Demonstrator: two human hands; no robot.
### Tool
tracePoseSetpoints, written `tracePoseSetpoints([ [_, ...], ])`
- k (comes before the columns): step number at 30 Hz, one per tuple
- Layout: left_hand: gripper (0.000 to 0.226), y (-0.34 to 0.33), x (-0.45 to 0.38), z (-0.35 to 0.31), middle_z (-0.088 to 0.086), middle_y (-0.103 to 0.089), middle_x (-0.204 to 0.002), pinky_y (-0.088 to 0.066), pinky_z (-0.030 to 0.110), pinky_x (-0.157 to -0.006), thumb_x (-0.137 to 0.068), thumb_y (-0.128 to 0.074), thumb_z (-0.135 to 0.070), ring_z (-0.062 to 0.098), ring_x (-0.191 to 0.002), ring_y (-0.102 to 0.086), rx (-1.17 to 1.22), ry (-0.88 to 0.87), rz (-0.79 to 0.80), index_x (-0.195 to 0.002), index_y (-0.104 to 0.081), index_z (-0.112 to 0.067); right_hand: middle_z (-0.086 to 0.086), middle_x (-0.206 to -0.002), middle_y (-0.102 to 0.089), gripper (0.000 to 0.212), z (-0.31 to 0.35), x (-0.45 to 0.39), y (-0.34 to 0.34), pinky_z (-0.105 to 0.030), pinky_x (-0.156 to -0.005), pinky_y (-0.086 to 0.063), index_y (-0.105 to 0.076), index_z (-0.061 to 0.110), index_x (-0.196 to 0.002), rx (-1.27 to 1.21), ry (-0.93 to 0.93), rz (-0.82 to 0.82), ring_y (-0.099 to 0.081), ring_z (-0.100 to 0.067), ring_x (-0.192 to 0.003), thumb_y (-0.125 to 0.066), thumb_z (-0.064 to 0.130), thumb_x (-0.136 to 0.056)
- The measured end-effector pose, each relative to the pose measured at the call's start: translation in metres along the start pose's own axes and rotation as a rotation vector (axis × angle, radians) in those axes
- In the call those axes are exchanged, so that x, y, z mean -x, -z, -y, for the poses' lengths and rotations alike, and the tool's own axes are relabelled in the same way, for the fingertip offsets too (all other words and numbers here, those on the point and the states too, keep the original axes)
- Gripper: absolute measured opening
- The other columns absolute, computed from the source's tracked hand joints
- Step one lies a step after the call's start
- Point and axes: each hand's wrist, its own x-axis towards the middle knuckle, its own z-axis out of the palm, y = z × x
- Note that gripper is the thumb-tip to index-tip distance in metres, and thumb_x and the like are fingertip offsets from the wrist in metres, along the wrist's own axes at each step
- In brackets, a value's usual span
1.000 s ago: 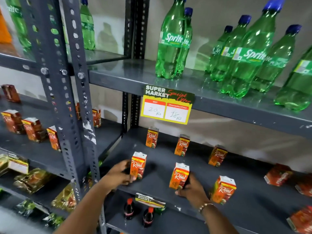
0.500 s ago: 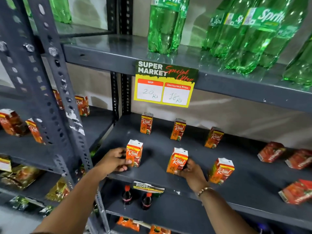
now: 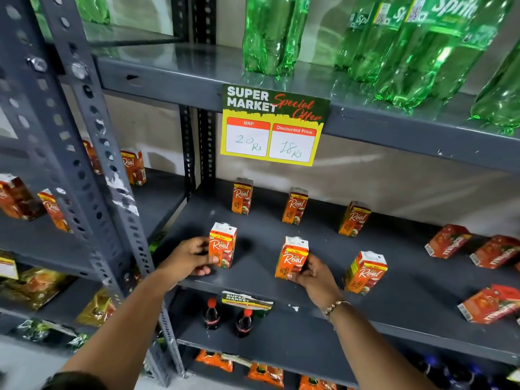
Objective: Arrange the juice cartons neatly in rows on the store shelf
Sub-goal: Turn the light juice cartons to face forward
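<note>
Small orange "Real" juice cartons stand in two rows on the grey middle shelf (image 3: pixel 408 313). My left hand (image 3: pixel 188 258) grips the front left carton (image 3: pixel 223 244) from its left side. My right hand (image 3: pixel 312 274) holds the front middle carton (image 3: pixel 292 257) from its right side. A third front carton (image 3: pixel 365 273) stands upright to the right, untouched. Behind them the back row has three upright cartons (image 3: pixel 242 196), (image 3: pixel 295 206), (image 3: pixel 353 219). Several more cartons (image 3: pixel 447 242) lie flat at the shelf's right end.
Green Sprite bottles (image 3: pixel 270 32) fill the shelf above, with a yellow price tag (image 3: pixel 271 128) hanging from its edge. A perforated grey upright (image 3: pixel 112 175) stands at left; more cartons (image 3: pixel 133 166) sit on the neighbouring rack. Dark cola bottles (image 3: pixel 212 313) stand on the shelf below.
The view has dropped and come closer to the shelf. Both hands stay on the same two front cartons, which have shifted only slightly.
</note>
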Motion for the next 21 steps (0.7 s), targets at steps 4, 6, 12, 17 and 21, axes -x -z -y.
tracePoseSetpoints([
  [4,0.053,0.002,-0.001,0.002,0.008,-0.067,-0.102,-0.051,0.016,-0.046,-0.080,-0.067,0.001,0.008,-0.047,-0.059,-0.004,0.002,0.002,-0.129,-0.049,-0.011,0.001,-0.100,-0.071,0.039,0.001,0.001,-0.002,-0.035,-0.086,-0.055,-0.058,0.024,-0.107,0.013,0.006,-0.012,-0.067,-0.015,-0.094,-0.073,0.007,-0.075],
  [6,0.054,0.001,-0.002,0.002,0.006,-0.067,-0.103,-0.053,0.015,-0.049,-0.080,-0.067,0.000,0.008,-0.050,-0.061,-0.006,-0.002,0.002,-0.129,-0.048,-0.014,0.003,-0.099,-0.071,0.039,0.001,0.002,-0.001,-0.031,-0.083,-0.055,-0.057,0.026,-0.106,0.019,0.008,-0.021,-0.067,-0.013,-0.092,-0.072,0.008,-0.076],
  [12,0.052,-0.001,0.000,0.001,0.005,-0.067,-0.104,-0.053,0.014,-0.050,-0.082,-0.066,-0.002,0.008,-0.054,-0.066,-0.023,-0.015,0.012,-0.129,-0.048,-0.015,0.008,-0.093,-0.068,0.038,0.004,0.004,-0.001,-0.024,-0.078,-0.053,-0.054,0.031,-0.102,0.037,0.006,-0.002,-0.065,-0.011,-0.089,-0.071,0.008,-0.077],
  [17,0.050,-0.001,0.002,0.000,0.004,-0.066,-0.104,-0.055,0.015,-0.054,-0.082,-0.066,-0.001,0.009,-0.056,-0.068,-0.028,-0.009,0.001,-0.127,-0.049,-0.016,0.003,-0.101,-0.069,0.042,0.004,0.005,-0.001,-0.033,-0.085,-0.055,-0.055,0.024,-0.113,0.051,-0.011,0.003,-0.065,-0.011,-0.093,-0.072,0.009,-0.077],
  [21,0.050,-0.002,0.005,-0.001,0.008,-0.064,-0.109,-0.055,0.015,-0.053,-0.081,-0.066,0.000,0.010,-0.057,-0.068,-0.036,0.001,-0.005,-0.126,-0.049,-0.015,0.003,-0.115,-0.064,0.054,0.004,0.013,0.002,-0.038,-0.091,-0.051,-0.050,0.028,-0.117,0.120,-0.005,-0.033,-0.060,-0.015,-0.101,-0.076,0.013,-0.072],
])
